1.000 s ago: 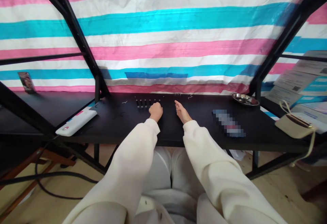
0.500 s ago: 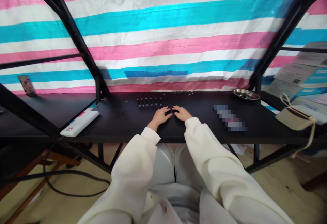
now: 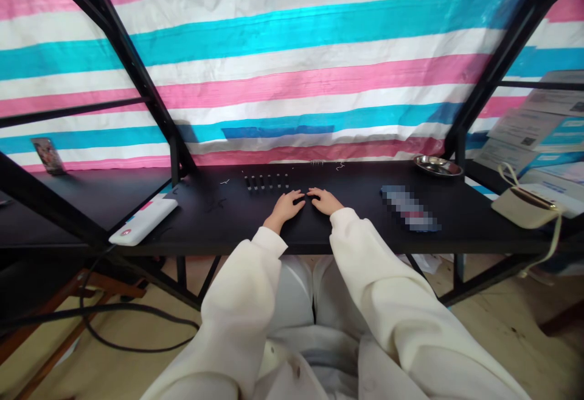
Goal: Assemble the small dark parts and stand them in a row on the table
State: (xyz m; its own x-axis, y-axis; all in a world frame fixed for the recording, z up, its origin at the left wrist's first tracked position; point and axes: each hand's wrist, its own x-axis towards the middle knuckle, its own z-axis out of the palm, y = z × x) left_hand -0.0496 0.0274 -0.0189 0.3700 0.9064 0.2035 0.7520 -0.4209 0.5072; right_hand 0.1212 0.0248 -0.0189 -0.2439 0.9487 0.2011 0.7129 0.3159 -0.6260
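My left hand (image 3: 285, 208) rests palm down on the black table (image 3: 219, 220), fingers stretched out, holding nothing. Beside it, a small gap away, my right hand (image 3: 325, 201) lies flat with its fingers extended, also without anything in it. Just beyond my left hand, a row of several small dark cylinders with pale ends (image 3: 270, 182) stands on the tabletop. Farther back, near the table's rear edge, is a cluster of tiny objects (image 3: 316, 162), too small to name. White thread-like scraps (image 3: 340, 166) lie near them.
A round metal dish (image 3: 438, 166) sits at the back right, with a blurred-out bluish item (image 3: 409, 208) nearer me. A beige handbag (image 3: 524, 206) is at the far right. On the left lies a white, rounded, flat device (image 3: 145, 222). Black frame posts (image 3: 479, 90) flank the table.
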